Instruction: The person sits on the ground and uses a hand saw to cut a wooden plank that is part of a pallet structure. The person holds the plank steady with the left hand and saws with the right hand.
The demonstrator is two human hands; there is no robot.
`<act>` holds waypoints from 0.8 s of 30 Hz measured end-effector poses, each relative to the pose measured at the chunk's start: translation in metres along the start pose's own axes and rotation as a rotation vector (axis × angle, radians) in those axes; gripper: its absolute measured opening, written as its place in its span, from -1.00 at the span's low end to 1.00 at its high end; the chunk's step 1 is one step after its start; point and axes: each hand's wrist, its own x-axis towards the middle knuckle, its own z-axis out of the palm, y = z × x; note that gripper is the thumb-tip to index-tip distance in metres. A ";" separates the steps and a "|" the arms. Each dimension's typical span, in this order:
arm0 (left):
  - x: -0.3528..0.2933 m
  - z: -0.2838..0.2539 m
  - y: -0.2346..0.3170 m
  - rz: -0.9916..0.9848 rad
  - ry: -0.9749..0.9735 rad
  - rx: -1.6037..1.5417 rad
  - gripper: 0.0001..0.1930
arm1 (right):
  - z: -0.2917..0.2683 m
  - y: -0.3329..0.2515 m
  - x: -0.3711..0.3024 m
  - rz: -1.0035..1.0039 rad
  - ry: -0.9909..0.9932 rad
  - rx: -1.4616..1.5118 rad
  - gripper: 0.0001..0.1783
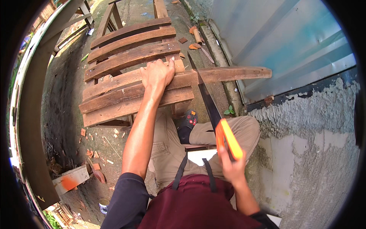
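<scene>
My right hand (232, 166) is closed around the orange handle of a handsaw (209, 98). Its dark blade runs up and away from me, across a long wooden plank (236, 73). That plank lies crosswise on a slatted wooden bench (133, 53), and its right part sticks out past the bench's edge. With fingers curled over the wood, my left hand (158, 74) presses down on the plank, left of the blade. Where the teeth meet the wood, I cannot tell how deep any cut is.
A grey-blue metal sheet wall (282, 42) stands close to the plank's free end, above a rough concrete wall (320, 110). Wood offcuts (96, 166) litter the ground at left. A tin can (103, 206) and a paint-marked board (71, 180) lie lower left.
</scene>
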 end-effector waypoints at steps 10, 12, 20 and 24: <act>-0.001 -0.005 -0.008 -0.041 -0.032 -0.017 -0.27 | 0.010 0.004 -0.006 0.004 -0.036 -0.037 -0.80; -0.005 0.000 -0.005 -0.023 -0.018 -0.010 -0.26 | -0.024 0.009 -0.065 -0.014 -0.035 -0.118 -0.82; 0.006 -0.004 0.003 0.030 0.005 -0.006 -0.24 | 0.069 0.009 0.144 -0.154 0.031 0.039 -0.66; -0.002 -0.002 -0.003 0.000 -0.031 0.007 -0.26 | 0.060 0.011 0.077 -0.197 0.076 -0.009 -0.69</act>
